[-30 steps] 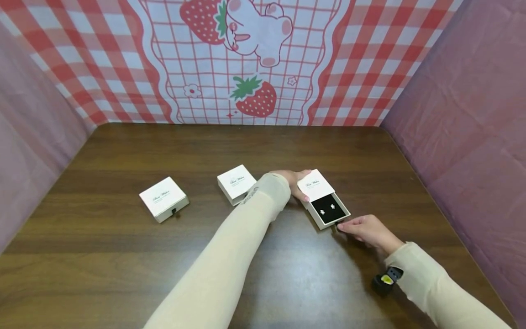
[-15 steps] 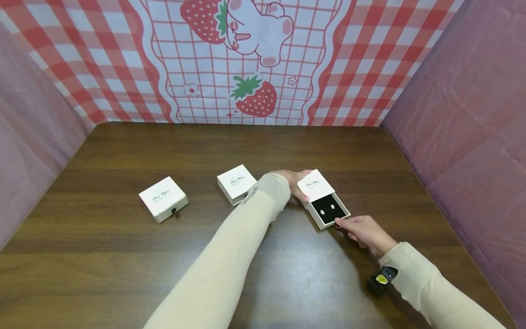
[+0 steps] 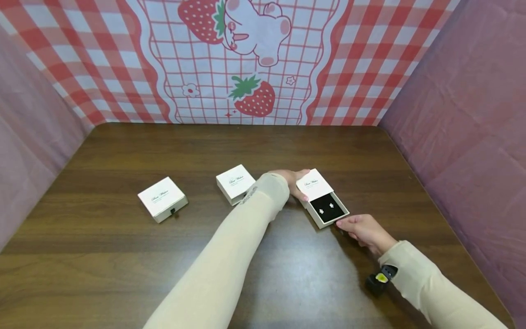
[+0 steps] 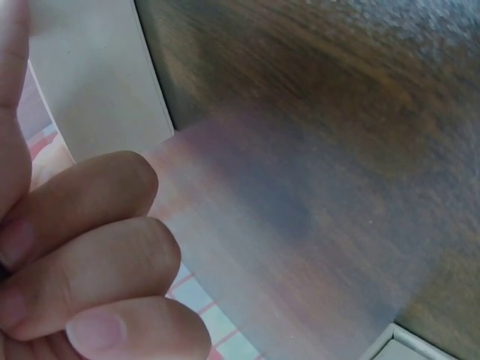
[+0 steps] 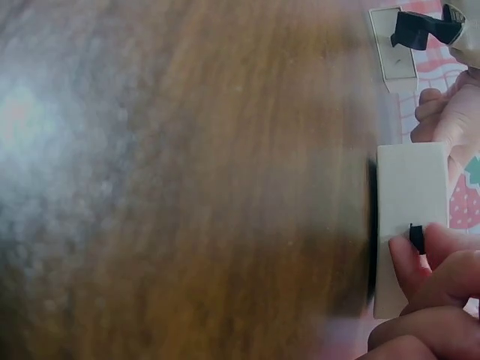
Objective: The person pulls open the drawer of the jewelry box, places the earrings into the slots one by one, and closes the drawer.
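Note:
A white jewelry box [image 3: 314,184] stands right of the table's middle, its drawer [image 3: 326,226] pulled partway out toward me. Two small flower-shaped earrings [image 3: 322,211] sit on the black pad [image 3: 334,214] inside. My left hand [image 3: 292,181] holds the box's outer sleeve from the left, thumb and forefinger on its opposite sides; in the left wrist view the other fingers [image 4: 112,255] curl beside it. At the drawer's front, thumb and forefinger of my right hand [image 3: 365,230] pinch the black ribbon tab [image 5: 417,238], which shows in the right wrist view.
Two similar white boxes, both closed, lie to the left: one box [image 3: 236,184] in the middle, partly behind my left sleeve, another box [image 3: 163,199] farther left. Brown wood table [image 3: 263,146]; a checked strawberry cloth [image 3: 255,98] hangs behind it, pink cloth at the sides.
My right hand has shifted slightly left, bringing its fingertips closer against the drawer's front. The left hand, the box and the drawer's opening look the same.

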Motion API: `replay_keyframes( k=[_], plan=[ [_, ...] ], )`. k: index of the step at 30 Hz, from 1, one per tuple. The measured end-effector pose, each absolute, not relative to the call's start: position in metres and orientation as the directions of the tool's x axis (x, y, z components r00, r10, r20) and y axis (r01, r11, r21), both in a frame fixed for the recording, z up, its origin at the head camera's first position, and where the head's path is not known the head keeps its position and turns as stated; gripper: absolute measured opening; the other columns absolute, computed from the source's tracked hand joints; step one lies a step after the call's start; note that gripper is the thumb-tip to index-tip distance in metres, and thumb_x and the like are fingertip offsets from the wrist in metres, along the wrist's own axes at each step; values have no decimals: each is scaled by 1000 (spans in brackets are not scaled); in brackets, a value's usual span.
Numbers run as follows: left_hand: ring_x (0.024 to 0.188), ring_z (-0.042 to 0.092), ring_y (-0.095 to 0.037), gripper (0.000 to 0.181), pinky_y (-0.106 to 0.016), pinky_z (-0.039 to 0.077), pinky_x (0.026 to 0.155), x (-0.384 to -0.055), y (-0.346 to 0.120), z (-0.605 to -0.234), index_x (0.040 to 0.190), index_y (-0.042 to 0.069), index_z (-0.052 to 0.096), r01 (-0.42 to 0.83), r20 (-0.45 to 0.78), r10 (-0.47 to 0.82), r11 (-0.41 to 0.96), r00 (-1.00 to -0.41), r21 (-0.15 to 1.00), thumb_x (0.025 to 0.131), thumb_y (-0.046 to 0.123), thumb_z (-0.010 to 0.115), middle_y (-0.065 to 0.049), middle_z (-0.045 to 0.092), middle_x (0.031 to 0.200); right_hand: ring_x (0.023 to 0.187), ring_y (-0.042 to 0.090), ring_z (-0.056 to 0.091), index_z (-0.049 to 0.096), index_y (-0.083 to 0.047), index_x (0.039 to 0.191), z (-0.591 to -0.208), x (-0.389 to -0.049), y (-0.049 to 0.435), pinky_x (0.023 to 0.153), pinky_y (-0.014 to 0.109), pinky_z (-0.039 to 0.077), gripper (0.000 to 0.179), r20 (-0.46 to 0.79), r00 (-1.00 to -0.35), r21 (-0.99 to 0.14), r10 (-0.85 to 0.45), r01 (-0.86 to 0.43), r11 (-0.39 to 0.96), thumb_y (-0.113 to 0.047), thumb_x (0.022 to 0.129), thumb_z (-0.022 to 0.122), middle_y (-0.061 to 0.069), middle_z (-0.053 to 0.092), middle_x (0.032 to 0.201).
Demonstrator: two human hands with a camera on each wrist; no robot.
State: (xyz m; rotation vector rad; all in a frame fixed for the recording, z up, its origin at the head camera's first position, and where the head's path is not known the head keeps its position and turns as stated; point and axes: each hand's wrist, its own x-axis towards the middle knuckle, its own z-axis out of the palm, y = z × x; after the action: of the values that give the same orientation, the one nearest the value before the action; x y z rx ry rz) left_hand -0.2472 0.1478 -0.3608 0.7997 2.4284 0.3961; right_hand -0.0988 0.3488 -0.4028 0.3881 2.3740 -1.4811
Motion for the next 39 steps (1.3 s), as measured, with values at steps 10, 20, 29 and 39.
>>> replay_keyframes(
  k=[10,20,29,39],
  plan=[
    [134,38,-16,93,-31,33,105,-248,148,-363,154,32,14,462,-403,620,778,-673,426,82,49,71,0,35,152,42,5,32,65,-3,77,-406,-100,348,40,19,28,21,-423,-901,-788,92,416,454,-16,92,60,-7,40,50],
    [133,39,-15,93,-31,33,104,-246,147,-362,154,35,15,459,-406,615,782,-676,421,82,51,71,0,36,152,43,6,33,62,-6,72,-405,-102,347,41,19,29,24,-420,-901,-773,112,420,475,-18,92,59,-7,40,51],
    [133,38,-15,92,-31,33,104,-245,147,-361,154,34,15,463,-402,621,777,-673,426,83,50,70,0,35,152,42,5,32,59,-10,67,-408,-104,344,41,18,28,26,-434,-895,-786,104,432,441,-15,92,59,-8,39,49],
    [133,37,-13,92,-30,33,104,-250,148,-362,154,37,13,451,-425,599,797,-679,402,82,51,70,3,35,152,42,3,32,58,-12,66,-408,-112,342,40,15,28,23,-487,-870,-812,79,484,326,-8,89,57,-9,38,49]
  ],
)
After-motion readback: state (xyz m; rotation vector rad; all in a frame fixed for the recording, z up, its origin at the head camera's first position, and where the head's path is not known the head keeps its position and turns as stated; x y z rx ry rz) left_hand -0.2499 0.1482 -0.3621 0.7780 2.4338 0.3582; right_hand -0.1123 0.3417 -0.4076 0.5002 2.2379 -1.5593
